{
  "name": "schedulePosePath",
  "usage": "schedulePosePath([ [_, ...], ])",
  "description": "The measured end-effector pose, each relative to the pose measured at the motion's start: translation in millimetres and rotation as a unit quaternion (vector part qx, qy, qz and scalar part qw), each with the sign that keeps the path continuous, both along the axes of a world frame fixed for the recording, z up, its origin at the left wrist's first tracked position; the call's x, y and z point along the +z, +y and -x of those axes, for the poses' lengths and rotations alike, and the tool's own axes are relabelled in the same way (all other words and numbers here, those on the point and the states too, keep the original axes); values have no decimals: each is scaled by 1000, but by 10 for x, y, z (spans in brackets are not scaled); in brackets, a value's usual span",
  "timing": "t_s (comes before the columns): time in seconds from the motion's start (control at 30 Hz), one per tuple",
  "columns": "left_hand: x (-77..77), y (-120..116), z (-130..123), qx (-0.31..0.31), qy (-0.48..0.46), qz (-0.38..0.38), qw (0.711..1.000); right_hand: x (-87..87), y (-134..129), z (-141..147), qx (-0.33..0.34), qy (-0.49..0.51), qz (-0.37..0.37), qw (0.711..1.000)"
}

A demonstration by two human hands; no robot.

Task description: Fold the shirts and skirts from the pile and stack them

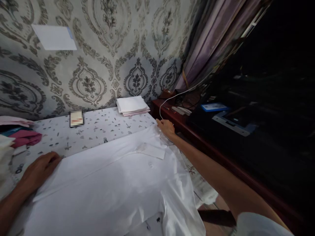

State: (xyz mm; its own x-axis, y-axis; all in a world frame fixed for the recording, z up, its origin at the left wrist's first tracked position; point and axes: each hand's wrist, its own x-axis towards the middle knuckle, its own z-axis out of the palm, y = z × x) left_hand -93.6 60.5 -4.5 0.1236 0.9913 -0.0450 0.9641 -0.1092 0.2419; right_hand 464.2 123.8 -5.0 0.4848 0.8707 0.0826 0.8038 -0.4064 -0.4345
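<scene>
A white long garment (105,183) lies spread over the patterned white cloth (98,127), one sleeve hanging over the near right edge. My left hand (43,168) rests at the garment's left upper corner, its fingers curled down on the edge. At the far right corner my right hand (166,127) pinches the garment's edge between thumb and fingers. A small flap (152,151), maybe a collar or a cuff, lies on top of the garment.
Folded white cloths (133,105) sit at the back by the wall. A blurred small item (76,118) lies left of them. Pink and dark clothes (26,137) are piled far left. A dark red wooden desk (182,123) with a white cable (177,95) stands right.
</scene>
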Motion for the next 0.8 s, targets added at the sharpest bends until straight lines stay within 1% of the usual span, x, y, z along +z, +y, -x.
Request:
schedulePosePath([
  [0.17,-44,-29,-39,5,-17,-44,999,-43,81,102,16,-18,33,999],
  [0.27,-56,-37,-45,6,-20,-53,998,-52,43,131,23,-39,27,999],
  [0.33,-29,-52,-58,8,-14,-50,999,-51,-4,146,29,-53,18,998],
  [0.37,-5,-64,-68,7,-10,-47,999,-56,-26,151,39,-66,1,997],
  [0.4,22,-76,-80,5,-5,-45,999,-71,-47,153,60,-81,-26,995],
  [0.43,51,-88,-91,5,0,-44,999,-97,-64,151,97,-95,-61,989],
  [0.5,100,-105,-103,13,10,-36,999,-190,-90,133,215,-108,-128,962],
  [0.53,116,-110,-102,19,16,-31,999,-252,-100,117,282,-104,-139,944],
  [0.57,126,-113,-96,27,23,-28,999,-319,-108,97,338,-98,-129,927],
  [0.6,129,-115,-86,33,32,-26,999,-384,-114,73,377,-93,-106,915],
  [0.63,127,-117,-75,37,42,-27,998,-442,-117,49,398,-93,-77,910],
  [0.7,117,-125,-54,40,64,-35,997,-515,-121,6,401,-98,-26,910],
  [0.73,113,-134,-47,40,74,-39,996,-523,-126,-6,396,-97,-14,913],
  [0.8,115,-166,-40,35,93,-51,994,-483,-162,-1,384,-89,-12,919],
])
